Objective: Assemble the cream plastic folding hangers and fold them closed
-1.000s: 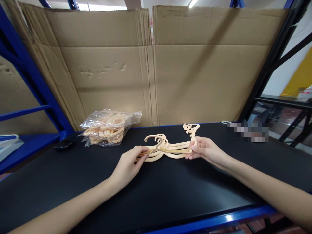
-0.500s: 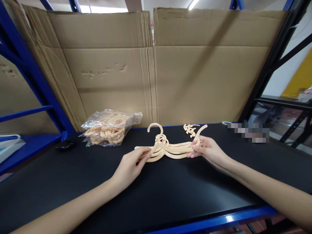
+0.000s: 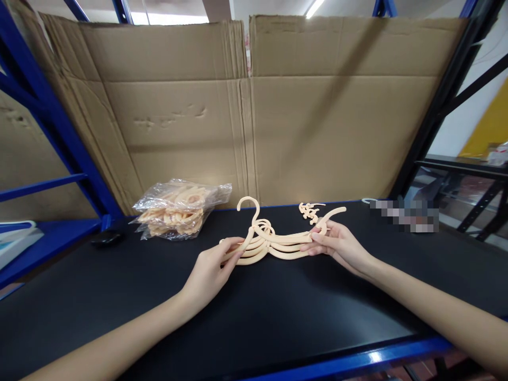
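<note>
A cream plastic clothes hanger (image 3: 283, 238) with its hook standing up lies across the middle of the black table, over a stack of similar folding hanger parts (image 3: 254, 260). My left hand (image 3: 216, 262) is closed on the hanger's left arm. My right hand (image 3: 337, 243) is closed on the right end, where a curved arm piece (image 3: 334, 211) sticks up and outward. The fingers hide the joint there in part. Behind my right hand lies a small heap of cream hook-shaped pieces (image 3: 309, 211).
Clear plastic bags of cream hanger parts (image 3: 178, 209) sit at the back left, with a black object (image 3: 107, 238) beside them. Cardboard panels (image 3: 178, 121) wall off the back. Blue frame posts (image 3: 59, 116) rise at the left. A pixelated item (image 3: 408, 214) lies at the back right.
The hanger has tilted and its hook has shifted slightly up and to the left. The curved piece at my right hand has swung outward and down to the right.
</note>
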The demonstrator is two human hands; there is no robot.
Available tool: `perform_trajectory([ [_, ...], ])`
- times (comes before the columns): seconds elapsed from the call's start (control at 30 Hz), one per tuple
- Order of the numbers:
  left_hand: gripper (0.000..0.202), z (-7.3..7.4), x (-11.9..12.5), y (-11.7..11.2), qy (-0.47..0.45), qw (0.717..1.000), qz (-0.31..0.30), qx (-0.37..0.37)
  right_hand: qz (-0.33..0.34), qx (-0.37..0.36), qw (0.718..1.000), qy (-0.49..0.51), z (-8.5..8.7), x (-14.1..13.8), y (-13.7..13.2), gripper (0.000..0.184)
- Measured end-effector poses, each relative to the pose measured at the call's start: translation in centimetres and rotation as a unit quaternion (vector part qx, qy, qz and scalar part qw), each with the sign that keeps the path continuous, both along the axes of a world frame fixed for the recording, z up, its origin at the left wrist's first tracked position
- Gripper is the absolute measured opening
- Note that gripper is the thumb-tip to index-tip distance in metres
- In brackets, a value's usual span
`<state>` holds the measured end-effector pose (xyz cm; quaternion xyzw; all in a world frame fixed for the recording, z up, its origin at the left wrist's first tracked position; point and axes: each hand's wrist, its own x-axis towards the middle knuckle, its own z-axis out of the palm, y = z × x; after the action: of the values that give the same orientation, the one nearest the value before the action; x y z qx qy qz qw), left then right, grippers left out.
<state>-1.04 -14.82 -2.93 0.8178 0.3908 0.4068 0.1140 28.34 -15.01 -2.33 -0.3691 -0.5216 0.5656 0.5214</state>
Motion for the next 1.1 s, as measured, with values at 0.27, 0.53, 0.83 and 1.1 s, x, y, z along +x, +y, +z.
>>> perform_trajectory([
  [0.27, 0.012, 0.4, -0.2, -0.1, 0.039, 0.998, 0.033, 0.048, -0.021, 0.04, 0.999, 0.004, 1.0, 2.3, 1.1, 0.024],
  [0.53, 0.01, 0.9, -0.3, -0.3, 0.07, 0.993, 0.034, 0.084, 0.009, 0.045, 0.987, -0.152, 2.4, 8.7, 3.1, 0.024],
  [0.83, 0.008, 0.2, 0.2, -1.0, 0.071, 0.996, -0.005, 0.059, 0.096, 0.101, 0.942, -0.306, 2.6, 7.4, 2.3, 0.026],
  [1.1, 0.011, 0.1, 1.1, -2.2, 0.102, 0.993, -0.015, 0.05, 0.216, 0.186, 0.831, -0.478, 2.4, 6.2, 1.7, 0.021],
])
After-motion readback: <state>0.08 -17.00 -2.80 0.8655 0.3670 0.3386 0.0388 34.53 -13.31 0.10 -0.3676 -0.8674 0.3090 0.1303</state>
